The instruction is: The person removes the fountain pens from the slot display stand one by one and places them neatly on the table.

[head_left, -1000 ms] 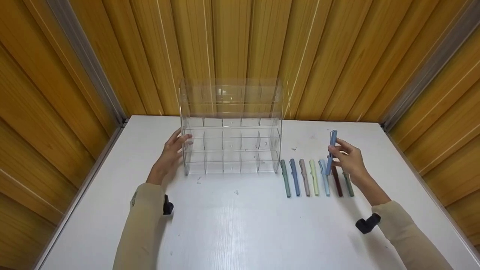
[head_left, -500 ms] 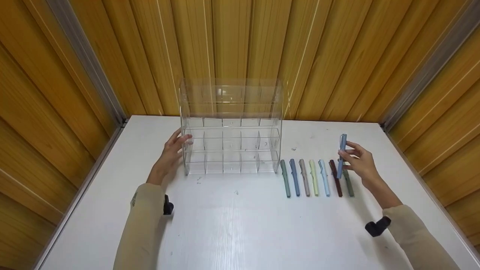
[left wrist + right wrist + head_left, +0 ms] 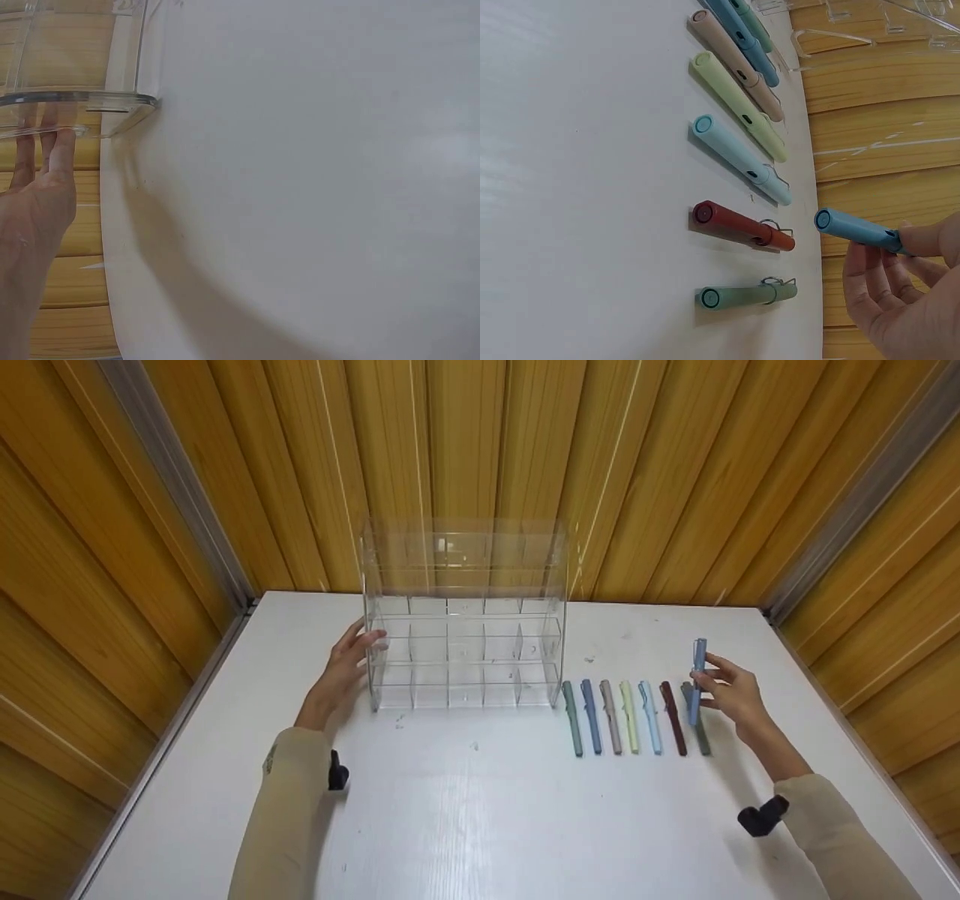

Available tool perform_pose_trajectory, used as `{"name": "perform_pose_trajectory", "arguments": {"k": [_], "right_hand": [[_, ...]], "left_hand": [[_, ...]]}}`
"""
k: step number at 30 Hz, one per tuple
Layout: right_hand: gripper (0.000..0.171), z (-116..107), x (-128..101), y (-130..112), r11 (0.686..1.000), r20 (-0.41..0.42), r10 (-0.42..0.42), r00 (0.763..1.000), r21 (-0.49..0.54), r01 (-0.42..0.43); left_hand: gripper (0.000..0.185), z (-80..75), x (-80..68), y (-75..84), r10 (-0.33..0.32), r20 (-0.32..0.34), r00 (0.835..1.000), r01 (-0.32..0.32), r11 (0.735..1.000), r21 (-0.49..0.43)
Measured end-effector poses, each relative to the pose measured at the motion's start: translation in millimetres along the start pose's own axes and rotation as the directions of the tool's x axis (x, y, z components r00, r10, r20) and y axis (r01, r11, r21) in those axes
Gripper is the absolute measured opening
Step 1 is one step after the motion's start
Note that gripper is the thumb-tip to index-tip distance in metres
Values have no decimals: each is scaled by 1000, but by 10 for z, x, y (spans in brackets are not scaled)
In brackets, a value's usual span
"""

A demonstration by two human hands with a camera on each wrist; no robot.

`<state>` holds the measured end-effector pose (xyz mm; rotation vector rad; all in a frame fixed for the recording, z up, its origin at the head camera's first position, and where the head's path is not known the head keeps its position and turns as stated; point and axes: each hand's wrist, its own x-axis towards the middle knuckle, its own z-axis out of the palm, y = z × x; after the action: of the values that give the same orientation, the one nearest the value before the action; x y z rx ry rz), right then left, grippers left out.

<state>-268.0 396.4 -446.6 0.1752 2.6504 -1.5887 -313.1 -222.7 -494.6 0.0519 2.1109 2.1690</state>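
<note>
My right hand (image 3: 735,694) pinches a blue capped pen (image 3: 698,660) between thumb and fingers, held nearly upright in the head view. Its lower end overlaps the rightmost green pen (image 3: 703,740) there. In the right wrist view the blue pen (image 3: 855,227) points its round end away from the hand, beside the dark red pen (image 3: 739,223). On the left, my left hand (image 3: 339,675) rests against the side of a clear acrylic rack (image 3: 465,685) with several compartments. Its straight fingers (image 3: 61,157) meet the rack's side, partly seen through the plastic.
Left of the dark red pen lie light blue (image 3: 650,718), pale yellow-green (image 3: 629,716), greyish pink (image 3: 611,716), blue (image 3: 592,716) and green (image 3: 573,718) pens in a row. The green one lies close to the rack's right side. Wood-patterned walls (image 3: 465,442) enclose the white table (image 3: 465,810).
My right hand has moved right and a little nearer with the blue pen, from beside the light blue pen to over the rightmost green one. The left hand and rack stay put.
</note>
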Motion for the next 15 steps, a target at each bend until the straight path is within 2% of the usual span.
{"name": "perform_pose_trajectory", "arguments": {"k": [6, 15], "right_hand": [[65, -51, 2, 77, 1000, -2, 4, 1000, -8, -4], [67, -155, 52, 177, 995, 6, 92, 996, -42, -92]], "left_hand": [[72, 4, -2, -5, -7, -9, 1000, 7, 1000, -4], [68, -15, 19, -21, 8, -7, 1000, -8, 1000, 0]]}}
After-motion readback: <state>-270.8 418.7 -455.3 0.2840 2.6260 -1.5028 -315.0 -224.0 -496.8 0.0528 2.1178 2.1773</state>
